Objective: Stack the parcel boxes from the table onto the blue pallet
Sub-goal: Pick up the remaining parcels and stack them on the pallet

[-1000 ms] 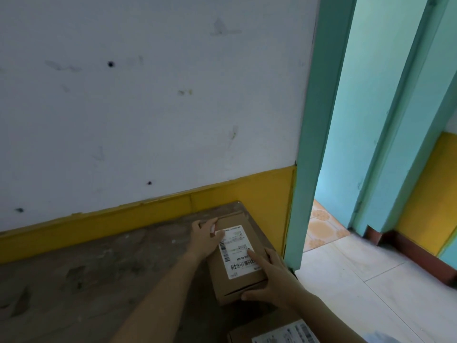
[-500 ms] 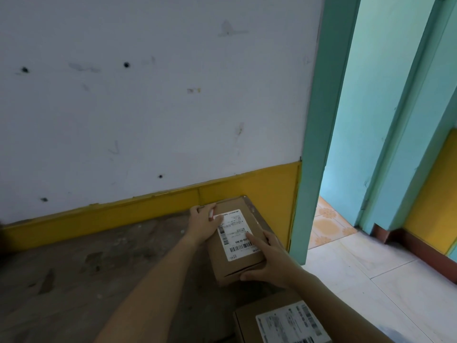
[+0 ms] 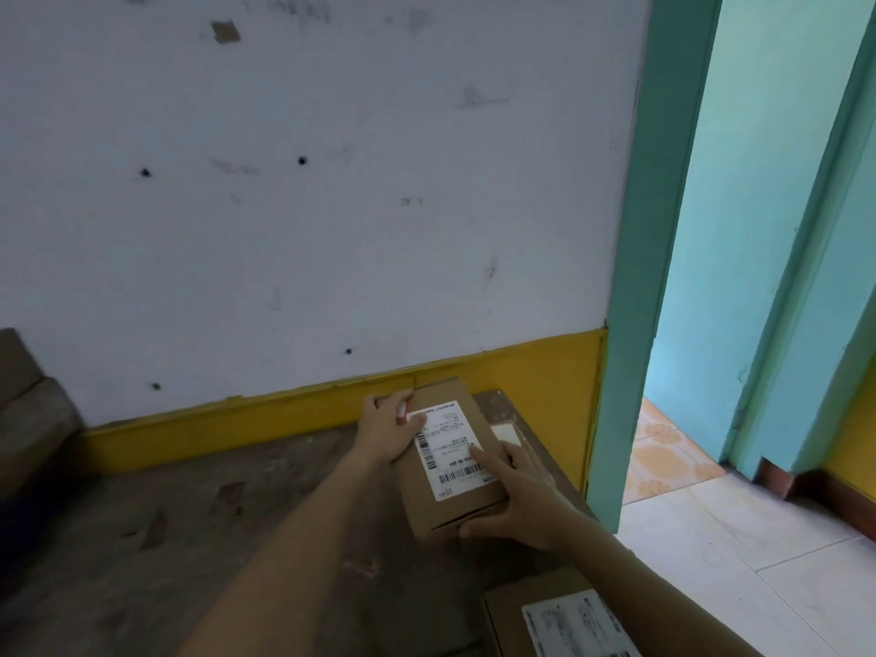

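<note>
A small brown parcel box [image 3: 474, 507] with a white shipping label sits near the far right corner of the dark wooden table [image 3: 189, 538]. My left hand [image 3: 386, 431] grips its far left edge, thumb on top. My right hand [image 3: 519, 502] holds its near right corner, index finger lying on the label and thumb against the front face. A second labelled parcel box [image 3: 507, 618] lies at the table's near right edge, partly cut off by the frame. The blue pallet is out of view.
A white wall with a yellow base strip [image 3: 284, 419] runs behind the table. A teal door frame [image 3: 635, 324] stands right of it, opening onto pale floor tiles [image 3: 734, 561]. Brown boxes [image 3: 28, 410] sit at the far left edge.
Both hands have kept their hold on the box, and it has lifted slightly. My view has swung left and up, bringing the left-hand boxes into sight.
</note>
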`<state>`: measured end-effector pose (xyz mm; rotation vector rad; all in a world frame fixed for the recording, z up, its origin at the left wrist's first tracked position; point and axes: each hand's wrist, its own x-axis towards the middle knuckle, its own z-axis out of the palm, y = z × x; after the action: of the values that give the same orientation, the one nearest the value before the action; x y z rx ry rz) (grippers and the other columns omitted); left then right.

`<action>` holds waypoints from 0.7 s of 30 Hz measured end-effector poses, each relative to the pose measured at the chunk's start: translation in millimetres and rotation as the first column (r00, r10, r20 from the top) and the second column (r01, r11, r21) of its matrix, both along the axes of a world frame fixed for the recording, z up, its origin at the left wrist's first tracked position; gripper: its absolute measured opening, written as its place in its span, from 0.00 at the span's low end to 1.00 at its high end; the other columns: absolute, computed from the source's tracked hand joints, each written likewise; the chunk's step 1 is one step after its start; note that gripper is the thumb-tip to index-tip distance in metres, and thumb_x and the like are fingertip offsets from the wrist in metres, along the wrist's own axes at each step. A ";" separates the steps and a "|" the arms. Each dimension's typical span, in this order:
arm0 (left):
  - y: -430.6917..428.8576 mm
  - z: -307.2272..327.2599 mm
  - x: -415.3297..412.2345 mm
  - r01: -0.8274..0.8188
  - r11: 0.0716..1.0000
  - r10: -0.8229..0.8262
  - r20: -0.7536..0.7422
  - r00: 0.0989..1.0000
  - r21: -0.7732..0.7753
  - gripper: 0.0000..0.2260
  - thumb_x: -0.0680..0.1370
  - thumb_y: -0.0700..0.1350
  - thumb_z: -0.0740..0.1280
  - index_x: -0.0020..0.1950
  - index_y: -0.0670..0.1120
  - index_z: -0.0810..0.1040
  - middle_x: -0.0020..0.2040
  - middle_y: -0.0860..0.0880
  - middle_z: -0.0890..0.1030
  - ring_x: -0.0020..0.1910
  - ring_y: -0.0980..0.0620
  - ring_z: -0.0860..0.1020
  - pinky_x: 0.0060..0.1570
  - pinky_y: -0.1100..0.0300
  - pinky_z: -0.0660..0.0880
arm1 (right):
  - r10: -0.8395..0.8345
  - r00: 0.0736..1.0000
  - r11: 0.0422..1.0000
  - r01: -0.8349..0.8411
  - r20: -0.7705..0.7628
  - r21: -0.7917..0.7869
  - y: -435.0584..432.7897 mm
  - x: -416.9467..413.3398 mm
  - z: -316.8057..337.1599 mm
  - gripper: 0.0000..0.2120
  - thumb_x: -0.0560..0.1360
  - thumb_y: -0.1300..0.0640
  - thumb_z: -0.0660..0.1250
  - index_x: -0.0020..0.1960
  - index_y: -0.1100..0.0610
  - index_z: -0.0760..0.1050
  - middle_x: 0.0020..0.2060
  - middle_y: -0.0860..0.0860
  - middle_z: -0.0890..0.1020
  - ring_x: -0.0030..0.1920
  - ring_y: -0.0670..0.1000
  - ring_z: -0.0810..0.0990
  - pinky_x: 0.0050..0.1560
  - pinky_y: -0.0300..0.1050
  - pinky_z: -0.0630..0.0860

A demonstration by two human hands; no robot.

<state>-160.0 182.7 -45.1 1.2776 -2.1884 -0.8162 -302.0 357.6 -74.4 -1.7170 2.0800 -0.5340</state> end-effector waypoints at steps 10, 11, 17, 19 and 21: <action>-40.2 72.1 166.5 -0.190 0.978 0.182 -0.090 0.979 -0.087 0.22 0.77 0.51 0.65 0.70 0.49 0.66 0.69 0.43 0.58 0.49 0.51 0.69 0.49 0.64 0.71 | 0.201 0.965 0.971 -0.173 0.166 -0.167 -77.4 141.0 56.1 0.50 0.63 0.35 0.72 0.76 0.44 0.47 0.74 0.47 0.48 0.73 0.52 0.54 0.72 0.53 0.60; -43.6 76.1 188.7 -0.214 0.973 0.207 -0.084 0.975 -0.087 0.23 0.77 0.51 0.65 0.70 0.49 0.66 0.69 0.43 0.58 0.49 0.51 0.69 0.49 0.64 0.70 | 0.226 0.957 0.965 -0.194 0.181 -0.176 -84.0 160.3 59.4 0.51 0.63 0.35 0.72 0.76 0.44 0.47 0.74 0.47 0.48 0.73 0.52 0.54 0.73 0.53 0.60; -62.4 90.4 330.7 -0.312 0.943 0.308 -0.048 0.950 -0.115 0.25 0.74 0.51 0.69 0.68 0.45 0.69 0.68 0.40 0.66 0.62 0.43 0.72 0.61 0.56 0.72 | 0.338 0.920 0.930 -0.295 0.198 -0.219 -115.6 285.3 74.7 0.51 0.62 0.36 0.74 0.76 0.44 0.49 0.73 0.46 0.50 0.73 0.51 0.52 0.73 0.53 0.57; -67.2 96.8 377.3 -0.330 0.938 0.326 -0.054 0.944 -0.109 0.26 0.73 0.50 0.70 0.68 0.43 0.70 0.66 0.38 0.70 0.62 0.41 0.73 0.63 0.48 0.72 | 0.351 0.916 0.926 -0.309 0.195 -0.217 -122.7 330.4 79.9 0.50 0.62 0.36 0.73 0.76 0.44 0.49 0.72 0.46 0.50 0.73 0.52 0.52 0.73 0.54 0.58; -70.4 101.5 419.8 -0.360 0.927 0.355 -0.060 0.933 -0.106 0.26 0.72 0.51 0.71 0.68 0.44 0.71 0.66 0.38 0.70 0.63 0.41 0.73 0.62 0.47 0.72 | 0.365 0.910 0.921 -0.322 0.197 -0.219 -128.9 373.8 82.6 0.50 0.63 0.35 0.73 0.76 0.44 0.49 0.72 0.46 0.50 0.72 0.52 0.52 0.73 0.54 0.58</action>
<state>259.8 112.4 56.4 1.5259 -1.8606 -0.5548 71.8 228.7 8.3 -1.9615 1.5576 -0.7899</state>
